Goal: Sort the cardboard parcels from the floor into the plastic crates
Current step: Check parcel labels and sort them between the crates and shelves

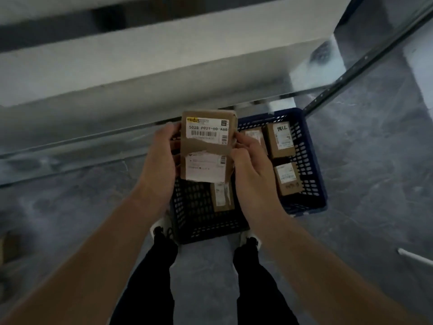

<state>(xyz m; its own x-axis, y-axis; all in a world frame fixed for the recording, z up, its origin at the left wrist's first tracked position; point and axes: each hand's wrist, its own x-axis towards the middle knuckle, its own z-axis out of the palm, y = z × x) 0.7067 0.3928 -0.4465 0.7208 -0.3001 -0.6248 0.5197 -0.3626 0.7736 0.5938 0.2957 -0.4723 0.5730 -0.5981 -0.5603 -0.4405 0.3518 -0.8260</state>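
The cardboard parcel is clamped between the hands, the left hand curled round one long edge and the right hand round the other. Below them sits the black crate, with the blue crate beyond the right hand. The parcel looks light and stiff; its labels seem slick, so the cardboard edges are the safer hold.

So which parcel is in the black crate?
The lone parcel seen just below the held parcel; the rest lie in the blue crate.
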